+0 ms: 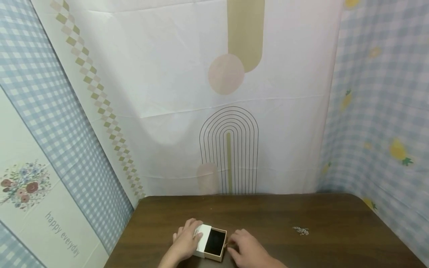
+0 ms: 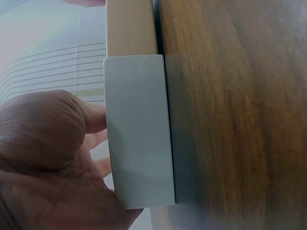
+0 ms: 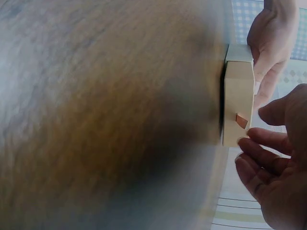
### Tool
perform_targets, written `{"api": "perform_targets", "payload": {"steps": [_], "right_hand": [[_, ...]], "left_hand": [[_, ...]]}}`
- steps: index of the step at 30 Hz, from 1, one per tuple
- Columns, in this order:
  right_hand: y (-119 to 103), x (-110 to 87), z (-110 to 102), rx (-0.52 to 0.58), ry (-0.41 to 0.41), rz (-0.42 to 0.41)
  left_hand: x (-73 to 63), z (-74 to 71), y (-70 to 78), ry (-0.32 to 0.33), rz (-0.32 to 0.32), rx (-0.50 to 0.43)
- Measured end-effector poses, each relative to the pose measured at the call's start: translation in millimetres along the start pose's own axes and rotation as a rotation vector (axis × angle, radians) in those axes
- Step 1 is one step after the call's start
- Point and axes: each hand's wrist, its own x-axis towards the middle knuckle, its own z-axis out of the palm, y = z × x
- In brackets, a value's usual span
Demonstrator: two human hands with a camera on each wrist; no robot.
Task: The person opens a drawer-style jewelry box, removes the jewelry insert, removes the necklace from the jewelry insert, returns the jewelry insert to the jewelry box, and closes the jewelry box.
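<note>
A small drawer-style gift box (image 1: 215, 242) lies on the table, its tan tray slid partly out of a white sleeve (image 2: 139, 129) toward the right. Black lining fills the exposed part of the tray. My left hand (image 1: 186, 240) grips the sleeve, thumb on top and fingers over the far side. Beside the tray's front end is my right hand (image 1: 249, 248), its fingers loosely bent. In the right wrist view a short orange-brown pull tab (image 3: 242, 120) sticks out of that end, with thumb and fingers apart around it and not pinching it.
A small heap of silvery metal pieces (image 1: 301, 230), too small to identify, lies on the brown wooden table (image 1: 268, 212) to the right. Behind the table hangs a white patterned cloth (image 1: 167, 149); blue checked cloths (image 1: 368, 111) hang at both sides.
</note>
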Motion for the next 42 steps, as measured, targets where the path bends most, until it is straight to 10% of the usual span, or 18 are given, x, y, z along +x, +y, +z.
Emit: {"api": "perform_targets", "payload": {"steps": [15,42], "right_hand": [[-8.1,13.2,13.7,0.103,-0.203,0.173],[-32.3,48.8,41.0,-0.075,-0.161,0.104]], "left_hand": [[-1.3,-1.9,-1.3,-0.022,-0.004,0.002],[4.3,3.8,-7.3,-0.014,0.000,0.012]]}}
